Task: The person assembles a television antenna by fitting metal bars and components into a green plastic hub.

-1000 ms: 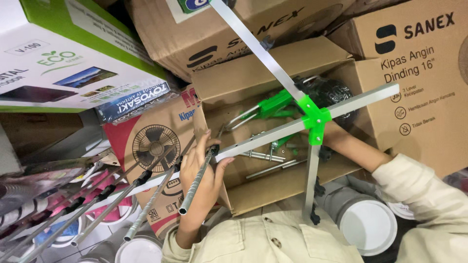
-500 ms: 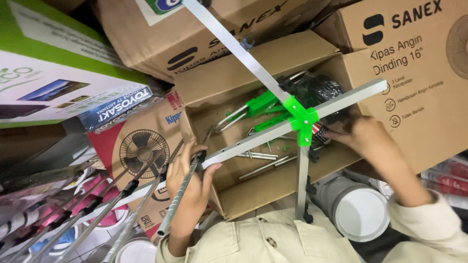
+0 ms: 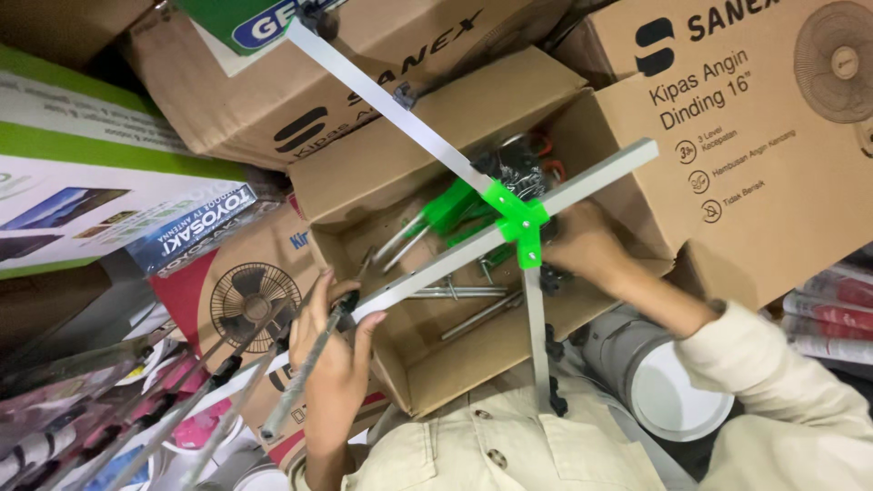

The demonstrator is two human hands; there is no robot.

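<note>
Green plastic bracket (image 3: 515, 216) joins the grey metal bars of the antenna frame (image 3: 427, 273) I'm handling, right over an open cardboard box (image 3: 455, 364). My left hand (image 3: 335, 359) is curled around the lower end of the long bar, together with a thin metal rod (image 3: 296, 391) that slants down past the fingers. My right hand (image 3: 582, 245) sits just behind the bracket, touching the frame, but I cannot tell how far it is closed since the bar hides the fingers. Loose rods (image 3: 459, 293) lie inside the box. Fan cartons (image 3: 727, 118) are stacked around it, and a white round tub (image 3: 673, 386) stands near my right sleeve.
</note>
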